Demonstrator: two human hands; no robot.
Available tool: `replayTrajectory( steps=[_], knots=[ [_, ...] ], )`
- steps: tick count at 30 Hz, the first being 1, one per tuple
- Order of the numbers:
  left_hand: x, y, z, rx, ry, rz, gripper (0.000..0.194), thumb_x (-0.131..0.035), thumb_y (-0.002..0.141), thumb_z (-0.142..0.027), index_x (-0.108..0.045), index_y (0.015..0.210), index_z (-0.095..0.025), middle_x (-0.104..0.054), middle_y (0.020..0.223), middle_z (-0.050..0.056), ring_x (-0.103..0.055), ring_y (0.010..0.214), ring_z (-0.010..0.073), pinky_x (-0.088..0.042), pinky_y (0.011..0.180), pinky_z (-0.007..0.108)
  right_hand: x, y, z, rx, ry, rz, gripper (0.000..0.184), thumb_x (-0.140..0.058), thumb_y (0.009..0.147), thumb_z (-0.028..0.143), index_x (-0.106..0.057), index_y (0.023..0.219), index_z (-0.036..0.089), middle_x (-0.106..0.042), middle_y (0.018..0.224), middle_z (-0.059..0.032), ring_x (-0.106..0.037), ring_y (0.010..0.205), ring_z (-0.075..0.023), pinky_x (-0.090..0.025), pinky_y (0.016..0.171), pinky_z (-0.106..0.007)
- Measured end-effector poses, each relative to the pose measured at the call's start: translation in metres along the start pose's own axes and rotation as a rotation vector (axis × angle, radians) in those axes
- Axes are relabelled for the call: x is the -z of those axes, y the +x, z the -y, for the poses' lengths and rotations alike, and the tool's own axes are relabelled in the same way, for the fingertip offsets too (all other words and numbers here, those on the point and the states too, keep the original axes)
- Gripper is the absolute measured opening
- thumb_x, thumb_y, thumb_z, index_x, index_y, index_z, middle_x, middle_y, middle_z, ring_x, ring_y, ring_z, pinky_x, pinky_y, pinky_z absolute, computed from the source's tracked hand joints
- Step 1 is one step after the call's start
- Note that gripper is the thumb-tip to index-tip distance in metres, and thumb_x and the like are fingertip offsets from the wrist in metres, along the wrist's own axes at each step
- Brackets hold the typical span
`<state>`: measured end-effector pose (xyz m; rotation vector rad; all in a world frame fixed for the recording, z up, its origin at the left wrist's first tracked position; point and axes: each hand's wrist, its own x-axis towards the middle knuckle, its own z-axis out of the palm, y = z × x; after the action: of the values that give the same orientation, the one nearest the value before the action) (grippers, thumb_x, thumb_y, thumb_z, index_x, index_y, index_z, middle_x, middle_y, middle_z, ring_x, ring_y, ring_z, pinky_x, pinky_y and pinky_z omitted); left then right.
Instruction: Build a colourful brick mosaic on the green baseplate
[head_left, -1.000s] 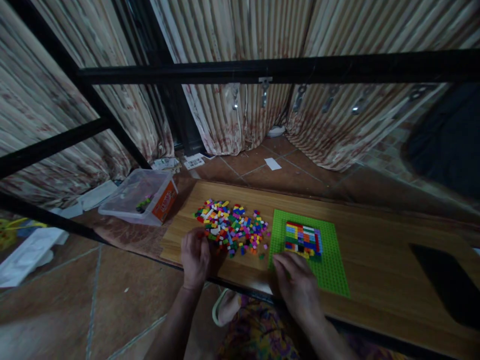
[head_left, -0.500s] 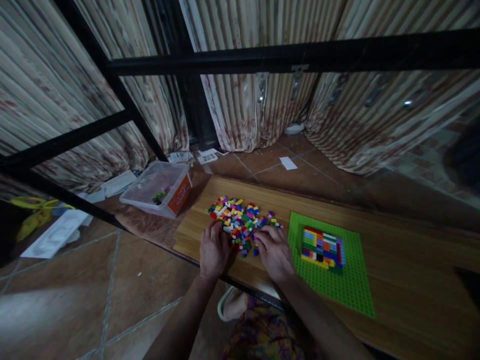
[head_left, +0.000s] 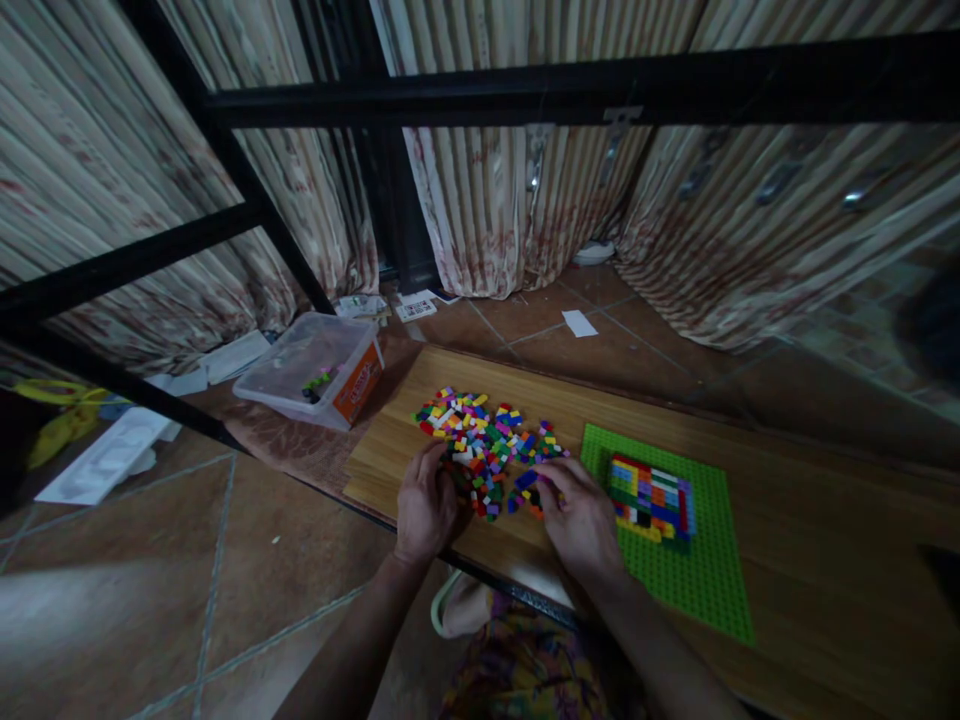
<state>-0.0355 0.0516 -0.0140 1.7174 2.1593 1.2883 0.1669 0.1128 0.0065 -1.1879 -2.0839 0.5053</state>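
Observation:
Loose, many-coloured toy building bricks (head_left: 487, 435) lie spread in a heap on the wooden board. At the near left edge of the heap, my left hand (head_left: 426, 508) rests with curved fingers, thumb and forefinger apart; nothing shows in it. My right hand (head_left: 585, 515) is at the heap's right side, thumb and fingertips pinched on what looks like a small toy brick, mostly covered by the fingers. A blue brick (head_left: 527, 479) lies just left of those fingertips. Right of this hand, a green studded baseplate (head_left: 705, 590) carries a block of joined coloured bricks (head_left: 651, 495).
A clear plastic box (head_left: 300, 350) with an orange label and a few pieces inside stands left of the wooden board (head_left: 817, 520). Black metal bars (head_left: 480, 98) cross in front of striped curtains (head_left: 480, 220). Papers (head_left: 579, 323) lie on the tiled floor.
My right hand has moved right, away from the heap and closer to the baseplate, uncovering bricks, the blue one among them. My left hand stays nearly in place. The view has shifted slightly.

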Motion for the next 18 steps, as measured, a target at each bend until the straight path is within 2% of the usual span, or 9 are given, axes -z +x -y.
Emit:
replayTrajectory(
  steps=[5, 8, 14, 18],
  knots=[
    [0.001, -0.001, 0.001, 0.006, -0.042, -0.03, 0.04, -0.038, 0.084, -0.007, -0.051, 0.121, -0.017, -0.055, 0.126, 0.011, -0.052, 0.118, 0.0213, -0.045, 0.101, 0.04, -0.021, 0.021, 0.032, 0.134, -0.048, 0.137, 0.025, -0.049, 0.089, 0.019, -0.065, 0.107, 0.023, -0.062, 0.102, -0.0066, -0.057, 0.097, -0.0223, -0.047, 0.088, -0.037],
    [0.002, -0.002, 0.003, 0.013, -0.052, -0.048, 0.04, -0.037, 0.084, -0.007, -0.051, 0.12, -0.016, -0.056, 0.125, 0.012, -0.052, 0.118, 0.0215, -0.044, 0.101, 0.041, -0.028, 0.028, 0.038, 0.179, -0.082, 0.181, 0.026, -0.05, 0.088, 0.018, -0.065, 0.109, 0.022, -0.06, 0.104, -0.0079, -0.055, 0.1, -0.0236, -0.046, 0.089, -0.039],
    [0.003, -0.003, 0.004, 0.037, -0.052, -0.06, 0.041, -0.039, 0.083, -0.008, -0.051, 0.121, -0.017, -0.056, 0.124, 0.011, -0.053, 0.117, 0.0219, -0.044, 0.101, 0.041, -0.008, 0.017, 0.005, 0.097, -0.076, 0.104, 0.028, -0.044, 0.089, 0.017, -0.067, 0.104, 0.024, -0.059, 0.105, -0.006, -0.056, 0.097, -0.0218, -0.048, 0.086, -0.038],
    [0.001, -0.003, 0.004, 0.046, -0.046, -0.062, 0.041, -0.04, 0.082, -0.007, -0.052, 0.12, -0.017, -0.055, 0.124, 0.011, -0.053, 0.117, 0.0214, -0.044, 0.101, 0.04, 0.003, 0.01, -0.003, 0.114, -0.139, 0.163, 0.024, -0.052, 0.086, 0.021, -0.068, 0.102, 0.025, -0.06, 0.103, -0.0059, -0.056, 0.096, -0.0233, -0.046, 0.09, -0.042]
  ],
)
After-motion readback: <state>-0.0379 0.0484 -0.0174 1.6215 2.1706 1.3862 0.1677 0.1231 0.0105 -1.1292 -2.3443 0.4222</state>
